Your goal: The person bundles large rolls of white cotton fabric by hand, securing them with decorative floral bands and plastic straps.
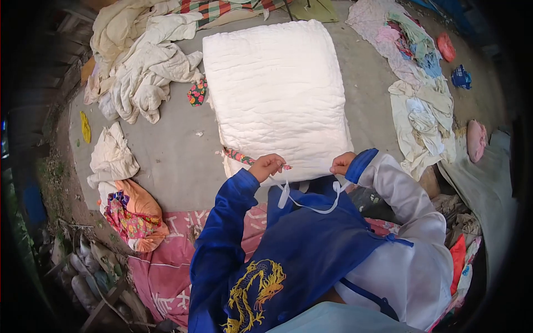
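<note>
Your left hand (267,166) is pinching a floral strip (239,156); your right hand (343,163) is curling inward, its grip impossible to tell. The white quilt (275,94) is spreading forward from both hands, a white strap (326,212) looping below them.

Part of the floral strip (239,156) is hidden by the left hand (267,166); the pink bit (287,166) at its three o'clock is too small to be identified. Toward eleven o'clock, the checked cloth (222,10) is cut off; at nine, a blue shape (34,203) is blurred.
</note>
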{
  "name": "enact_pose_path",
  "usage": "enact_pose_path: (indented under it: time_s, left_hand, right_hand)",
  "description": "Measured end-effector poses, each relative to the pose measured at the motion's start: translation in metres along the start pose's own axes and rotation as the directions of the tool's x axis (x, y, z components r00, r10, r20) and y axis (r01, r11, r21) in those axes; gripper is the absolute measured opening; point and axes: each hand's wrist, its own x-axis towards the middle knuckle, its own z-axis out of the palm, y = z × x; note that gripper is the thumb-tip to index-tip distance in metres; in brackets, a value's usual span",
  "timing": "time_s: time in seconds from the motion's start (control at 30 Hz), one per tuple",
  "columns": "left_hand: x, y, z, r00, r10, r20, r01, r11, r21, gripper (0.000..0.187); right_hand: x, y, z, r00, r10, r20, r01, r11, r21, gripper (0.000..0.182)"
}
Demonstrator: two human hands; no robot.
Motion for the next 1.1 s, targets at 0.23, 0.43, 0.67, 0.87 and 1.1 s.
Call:
enact_pose_path:
  time_s: [0.23,0.43,0.67,0.87,1.1]
  left_hand:
    - [0.028,0.006,0.034,0.944,-0.004,0.33,-0.188,0.817,0.546,0.03]
    - [0.089,0.01,0.074,0.93,-0.034,0.367,-0.239,0.702,0.67,0.035]
    - [0.19,0.002,0.141,0.935,-0.161,0.316,-0.082,0.769,0.634,0.035]
    - [0.32,-0.029,0.203,0.977,-0.114,0.181,-0.069,0.633,0.771,0.034]
    - [0.51,-0.145,0.246,0.943,-0.271,-0.195,0.322,0.583,0.746,0.04]
  right_hand:
    - [-0.093,0.13,-0.076,0.791,0.568,-0.226,-0.55,0.499,-0.669,0.034]
    - [-0.247,0.177,-0.199,0.44,0.017,-0.898,-0.83,0.388,-0.4,0.01]
    - [-0.236,0.309,-0.286,0.501,-0.468,-0.728,-0.693,0.288,-0.662,0.019]
    - [-0.108,0.477,-0.339,0.604,-0.051,-0.795,-0.4,0.844,-0.358,0.024]
    - [0.015,0.556,-0.331,0.56,-0.496,-0.664,-0.138,0.734,-0.665,0.054]
